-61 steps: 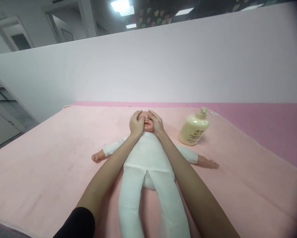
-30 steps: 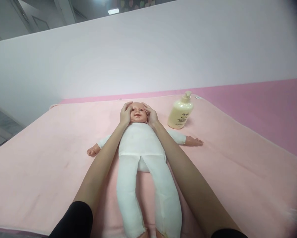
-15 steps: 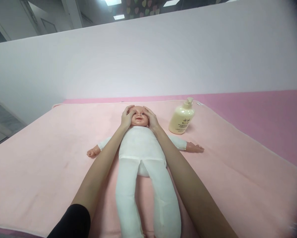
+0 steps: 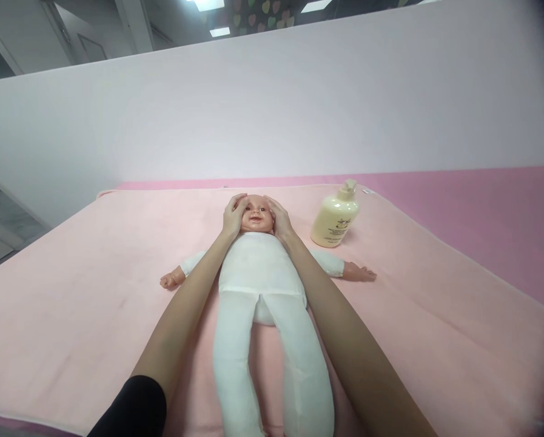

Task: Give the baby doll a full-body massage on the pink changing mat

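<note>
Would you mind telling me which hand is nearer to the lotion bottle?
Right. The right hand cups the doll's head on the lotion bottle side; the left hand is across the head.

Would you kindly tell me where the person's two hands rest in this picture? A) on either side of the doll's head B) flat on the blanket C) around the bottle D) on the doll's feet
A: the left hand and right hand cup the sides of the doll's head, while the bottle stands untouched.

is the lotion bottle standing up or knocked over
Standing upright. The pump bottle rests on its base on the pink blanket, pump head on top, right of the doll.
</note>
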Action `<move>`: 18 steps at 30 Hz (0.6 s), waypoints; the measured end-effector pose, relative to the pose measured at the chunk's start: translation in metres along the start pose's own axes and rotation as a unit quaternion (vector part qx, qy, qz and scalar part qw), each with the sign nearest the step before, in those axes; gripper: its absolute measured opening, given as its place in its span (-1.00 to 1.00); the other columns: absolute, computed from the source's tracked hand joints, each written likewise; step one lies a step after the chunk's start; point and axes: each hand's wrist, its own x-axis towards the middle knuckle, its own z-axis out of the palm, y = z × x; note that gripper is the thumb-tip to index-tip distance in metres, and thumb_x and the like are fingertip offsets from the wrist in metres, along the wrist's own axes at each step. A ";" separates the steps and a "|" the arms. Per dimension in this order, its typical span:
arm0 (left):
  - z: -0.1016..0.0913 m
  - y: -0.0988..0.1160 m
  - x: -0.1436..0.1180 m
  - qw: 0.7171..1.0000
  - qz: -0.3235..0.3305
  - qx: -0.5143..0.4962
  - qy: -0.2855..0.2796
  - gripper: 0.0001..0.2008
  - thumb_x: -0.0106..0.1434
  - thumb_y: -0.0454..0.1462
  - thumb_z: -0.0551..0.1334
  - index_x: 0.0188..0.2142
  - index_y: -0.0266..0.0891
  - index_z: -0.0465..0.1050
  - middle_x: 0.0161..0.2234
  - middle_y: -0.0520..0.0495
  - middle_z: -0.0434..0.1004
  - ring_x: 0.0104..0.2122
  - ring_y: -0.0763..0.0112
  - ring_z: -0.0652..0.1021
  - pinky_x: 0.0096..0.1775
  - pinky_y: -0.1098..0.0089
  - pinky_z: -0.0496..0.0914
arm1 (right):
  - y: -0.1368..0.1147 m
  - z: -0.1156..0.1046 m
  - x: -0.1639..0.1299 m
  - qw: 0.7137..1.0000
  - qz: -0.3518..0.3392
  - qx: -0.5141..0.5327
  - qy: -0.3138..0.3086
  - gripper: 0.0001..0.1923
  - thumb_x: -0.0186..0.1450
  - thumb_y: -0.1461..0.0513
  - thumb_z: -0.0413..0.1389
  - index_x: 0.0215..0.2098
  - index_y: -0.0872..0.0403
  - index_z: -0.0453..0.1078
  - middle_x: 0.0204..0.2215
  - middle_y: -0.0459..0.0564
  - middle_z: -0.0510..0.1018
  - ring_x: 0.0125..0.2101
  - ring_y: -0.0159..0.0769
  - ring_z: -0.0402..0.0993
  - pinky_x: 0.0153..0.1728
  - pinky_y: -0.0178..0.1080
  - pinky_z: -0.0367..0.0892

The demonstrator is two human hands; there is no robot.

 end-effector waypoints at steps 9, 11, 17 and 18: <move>-0.001 0.007 0.001 0.998 -0.047 -0.033 -0.002 -0.68 0.00 -0.22 0.29 -0.21 -0.23 0.43 -0.13 -0.10 0.50 -0.06 0.26 0.47 0.02 0.29 0.35 | -0.002 0.001 -0.001 1.000 0.011 -0.015 -0.006 -0.47 -0.05 0.07 0.28 -0.10 -0.03 0.38 -0.05 -0.07 0.49 0.02 -0.19 0.39 0.11 -0.10 0.29; -0.001 0.007 0.001 0.998 -0.057 -0.032 0.006 -0.73 0.05 -0.27 0.20 -0.21 -0.23 0.43 -0.13 -0.09 0.50 -0.07 0.28 0.48 0.00 0.30 0.36 | -0.002 -0.001 0.000 1.000 0.022 -0.010 -0.018 -0.50 -0.02 0.07 0.25 -0.10 -0.03 0.38 -0.05 -0.07 0.49 0.03 -0.16 0.38 0.12 -0.07 0.28; 0.000 0.005 0.002 0.999 -0.042 -0.019 0.008 -0.74 0.05 -0.24 0.24 -0.23 -0.21 0.39 -0.15 -0.06 0.49 -0.06 0.31 0.46 0.02 0.32 0.34 | 0.000 -0.003 0.001 0.999 0.017 -0.027 -0.026 -0.52 0.01 0.05 0.19 -0.09 -0.04 0.37 -0.02 -0.08 0.46 0.07 -0.14 0.33 0.16 -0.04 0.23; -0.001 0.006 0.002 0.999 -0.038 -0.018 0.004 -0.71 0.01 -0.22 0.29 -0.23 -0.21 0.38 -0.17 -0.06 0.49 -0.06 0.31 0.46 0.02 0.32 0.34 | 0.000 -0.002 0.000 0.999 0.006 -0.037 -0.022 -0.51 0.00 0.04 0.21 -0.10 -0.04 0.36 -0.02 -0.08 0.45 0.07 -0.16 0.33 0.15 -0.06 0.23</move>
